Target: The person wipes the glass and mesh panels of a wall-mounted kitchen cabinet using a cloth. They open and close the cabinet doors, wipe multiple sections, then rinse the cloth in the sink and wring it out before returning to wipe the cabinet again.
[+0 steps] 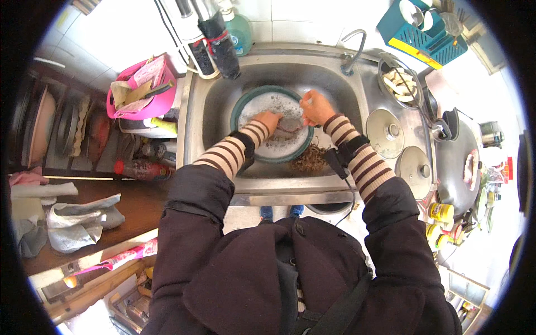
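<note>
A green round basin (235,109) stands in the stainless steel sink (215,113). It holds cloudy, whitish water with many dark bits floating on it. Over the basin's middle, my left hand (268,120) has its fingers closed at the edge of a flat greyish-brown piece (289,124), whose kind I cannot make out. My right hand (317,109) is at the basin's right rim, fingers bent, its lower fingers close to that piece. Whether it grips anything is unclear. Below my right hand, a heap of brown, stringy scraps (310,160) lies on the sink floor beside the basin.
A curved faucet (349,63) rises at the back right. Two pot lids (380,136) and a metal bowl of pale peeled pieces (401,86) sit on the right drainboard. A pink basket (165,100) stands left. A black cable (351,201) hangs from my right wrist.
</note>
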The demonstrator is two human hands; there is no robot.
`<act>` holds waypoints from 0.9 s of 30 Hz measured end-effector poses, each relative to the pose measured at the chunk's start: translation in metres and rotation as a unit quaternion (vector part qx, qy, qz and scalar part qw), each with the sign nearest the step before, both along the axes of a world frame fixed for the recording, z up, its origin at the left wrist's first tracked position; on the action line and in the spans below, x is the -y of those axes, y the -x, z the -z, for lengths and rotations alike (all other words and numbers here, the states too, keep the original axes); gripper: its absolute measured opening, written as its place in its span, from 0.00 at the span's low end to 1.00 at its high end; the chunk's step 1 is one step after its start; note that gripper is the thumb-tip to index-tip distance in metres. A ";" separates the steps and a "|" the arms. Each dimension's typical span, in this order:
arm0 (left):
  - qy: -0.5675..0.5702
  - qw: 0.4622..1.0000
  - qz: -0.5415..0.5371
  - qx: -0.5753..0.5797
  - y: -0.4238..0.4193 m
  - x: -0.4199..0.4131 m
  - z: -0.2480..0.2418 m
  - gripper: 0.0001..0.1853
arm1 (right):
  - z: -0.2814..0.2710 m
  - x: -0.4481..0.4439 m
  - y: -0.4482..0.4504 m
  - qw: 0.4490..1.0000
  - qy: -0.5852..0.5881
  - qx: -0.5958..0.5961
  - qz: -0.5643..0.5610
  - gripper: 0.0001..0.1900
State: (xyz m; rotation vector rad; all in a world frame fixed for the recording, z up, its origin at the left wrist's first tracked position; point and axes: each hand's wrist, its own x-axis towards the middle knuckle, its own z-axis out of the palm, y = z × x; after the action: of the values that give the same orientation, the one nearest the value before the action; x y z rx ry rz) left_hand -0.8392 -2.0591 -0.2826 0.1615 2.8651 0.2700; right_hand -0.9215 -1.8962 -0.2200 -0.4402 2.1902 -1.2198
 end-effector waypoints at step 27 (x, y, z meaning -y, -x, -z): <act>-0.651 0.714 -0.257 0.003 0.024 -0.026 -0.053 0.17 | 0.014 0.023 -0.044 0.813 0.403 0.402 0.119 0.32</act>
State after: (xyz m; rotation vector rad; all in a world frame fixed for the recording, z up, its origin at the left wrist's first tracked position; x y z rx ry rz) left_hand -0.8633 -2.0332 -0.2292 -0.3981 2.0207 2.2789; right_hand -0.8780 -1.9197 -0.2339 0.0713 0.9547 -1.9929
